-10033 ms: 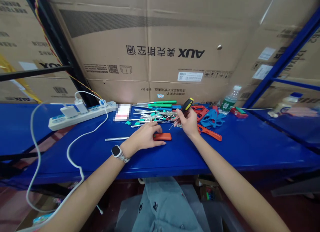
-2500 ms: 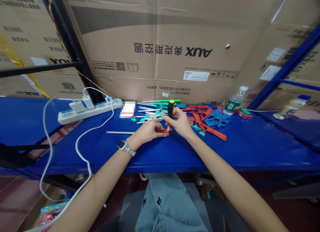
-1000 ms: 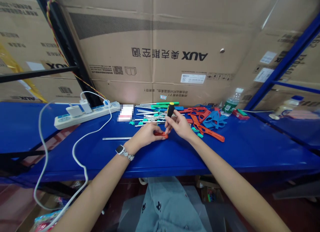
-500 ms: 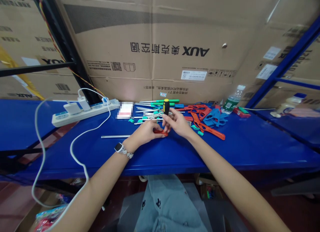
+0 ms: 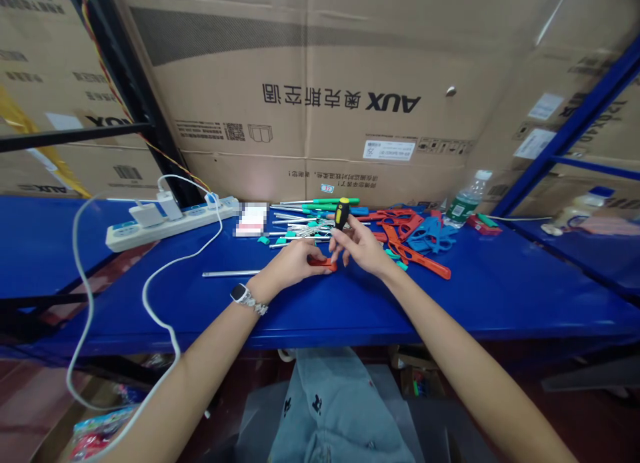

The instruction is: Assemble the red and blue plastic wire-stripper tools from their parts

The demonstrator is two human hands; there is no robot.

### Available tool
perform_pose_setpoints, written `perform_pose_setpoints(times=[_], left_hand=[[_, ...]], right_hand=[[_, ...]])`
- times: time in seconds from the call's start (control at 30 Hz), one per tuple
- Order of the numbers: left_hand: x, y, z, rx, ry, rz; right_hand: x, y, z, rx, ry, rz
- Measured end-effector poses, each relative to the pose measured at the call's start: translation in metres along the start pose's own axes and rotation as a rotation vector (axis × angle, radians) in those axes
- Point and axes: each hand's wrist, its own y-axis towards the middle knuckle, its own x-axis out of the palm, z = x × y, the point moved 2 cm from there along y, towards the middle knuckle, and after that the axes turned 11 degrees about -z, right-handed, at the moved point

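My left hand [image 5: 296, 263] is closed on an orange plastic piece [image 5: 327, 266] low over the blue table [image 5: 330, 310]. From under that hand a thin metal rod [image 5: 230, 274] reaches out to the left; whether it joins the orange piece is hidden. In my right hand [image 5: 361, 248] is a screwdriver with a black and yellow handle [image 5: 342, 213], tilted to the right, its handle up. Its shaft and tip are mostly covered by my fingers. Behind both hands lie several metal rods [image 5: 295, 216] with green parts.
Orange plastic frames [image 5: 423, 258] and blue plastic frames [image 5: 433, 235] are piled right of my hands. A water bottle [image 5: 465, 203] stands behind them. On the left lie a power strip [image 5: 120, 238] and a white cable [image 5: 150, 290]. A large cardboard box [image 5: 320, 63] rises behind.
The screwdriver's handle has tipped from upright to the right, and my right hand has shifted slightly right. My left hand stays on the orange piece.
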Motion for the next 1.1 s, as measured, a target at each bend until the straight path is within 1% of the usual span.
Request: perform_pose_setpoints(times=[0.07,0.1,0.13,0.27,0.33,0.4,0.47,0.57,0.63,0.7,0.77,0.83,0.87,0.9,0.97,1.1], left_hand=[[0.000,0.000,0.000,0.002,0.006,0.005],[0.000,0.000,0.000,0.002,0.014,0.005],[0.000,0.000,0.000,0.002,0.023,0.003],[-0.001,-0.001,0.002,0.002,0.059,-0.007],[-0.001,-0.001,0.001,0.005,0.067,-0.008],[-0.001,0.000,0.000,0.016,0.066,-0.007],[0.000,0.000,-0.001,0.029,0.055,-0.001],[0.001,0.000,-0.004,0.028,0.046,0.020],[0.002,0.000,-0.004,0.022,0.048,0.025],[0.001,0.000,-0.003,0.022,0.051,0.018],[0.000,0.000,-0.001,0.018,0.049,0.010],[-0.001,-0.001,0.000,0.005,0.042,0.003],[-0.001,0.000,0.000,0.000,0.036,0.002],[-0.001,0.000,0.000,-0.002,0.029,0.004],[0.000,0.000,0.000,0.000,0.020,0.007],[0.000,0.000,-0.002,0.005,0.009,-0.004]], right_hand=[[-0.003,-0.001,0.000,0.000,-0.007,-0.065],[-0.004,-0.001,0.000,-0.006,-0.024,-0.065],[-0.005,0.000,0.000,-0.020,-0.047,-0.035],[-0.002,0.007,0.003,-0.062,-0.092,0.161],[0.002,0.009,0.005,-0.054,-0.081,0.208],[0.004,0.007,0.007,-0.043,-0.072,0.220],[0.004,0.004,0.007,-0.031,-0.050,0.188],[0.001,0.000,0.006,-0.021,-0.004,0.053],[-0.001,0.000,0.005,-0.029,-0.017,0.002],[-0.001,0.003,0.004,-0.045,-0.065,0.041],[0.002,0.007,0.005,-0.061,-0.095,0.130],[0.006,0.009,0.006,-0.062,-0.083,0.197],[0.008,0.009,0.007,-0.056,-0.069,0.210],[0.010,0.008,0.008,-0.049,-0.056,0.208],[0.012,0.006,0.007,-0.046,-0.037,0.165],[0.006,0.001,0.000,-0.049,-0.026,0.004]])
